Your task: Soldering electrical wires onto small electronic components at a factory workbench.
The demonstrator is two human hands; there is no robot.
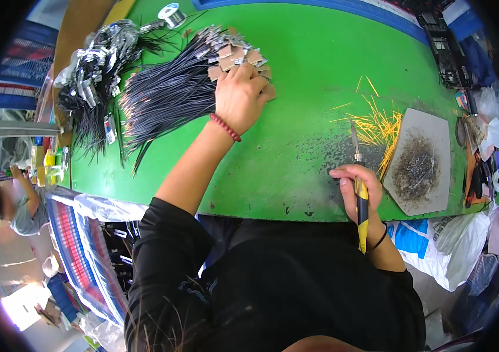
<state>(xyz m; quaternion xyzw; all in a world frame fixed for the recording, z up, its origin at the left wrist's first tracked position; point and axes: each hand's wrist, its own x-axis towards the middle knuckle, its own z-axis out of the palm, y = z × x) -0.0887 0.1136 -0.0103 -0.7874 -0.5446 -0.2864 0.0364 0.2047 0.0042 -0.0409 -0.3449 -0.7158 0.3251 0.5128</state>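
Note:
My left hand (240,97), with a red bead bracelet at the wrist, reaches onto the tabbed ends of a broad bundle of black cables (170,97). Its fingers are curled down among the brown tabs (226,51); what lies between the fingertips is hidden. In my right hand (358,185) is a yellow-and-black soldering iron (362,205), its metal tip pointing away from me over the green table. Close to that tip lies a loose pile of thin yellow sticks or wires (372,132), spilling against a grey slab.
The grey slab (440,170) has a dark, scorched middle. A tangle of cables with metal connectors (88,88) lies at the far left, with a solder spool (171,16) behind. Tools (473,170) line the right edge of the green table (296,141). Another person (26,208) is at left.

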